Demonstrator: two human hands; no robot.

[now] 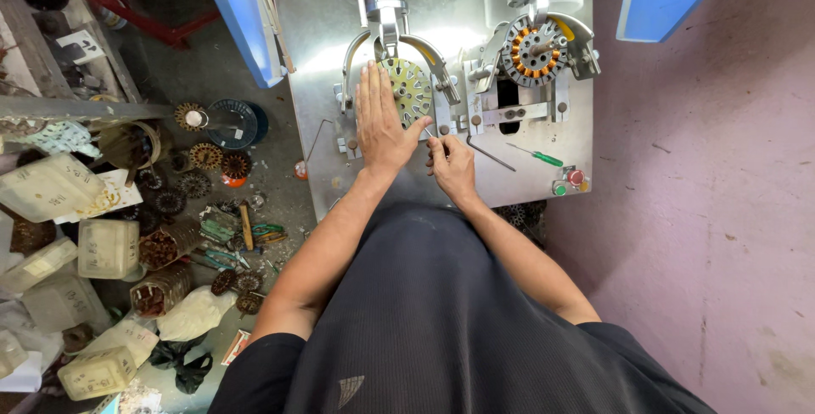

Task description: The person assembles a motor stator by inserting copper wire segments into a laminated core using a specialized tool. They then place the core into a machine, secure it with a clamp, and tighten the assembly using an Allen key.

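Right hand (452, 168) pinches a thin wire near the table's front edge; left hand (381, 121), spread flat, steadies the unwound stator (409, 90). Slack could snag the winding guides.

A small motor-winding workshop: a steel winding machine (441, 66) holds copper-wound stators (532, 50), a screwdriver (536, 156) lies on it, and spare stators (206, 156), hand tools (245, 225) and plastic boxes (108, 248) litter the floor (195, 66).

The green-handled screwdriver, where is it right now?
In the head view, the green-handled screwdriver lies on the metal machine plate, right of the right hand, beside the red and green buttons.
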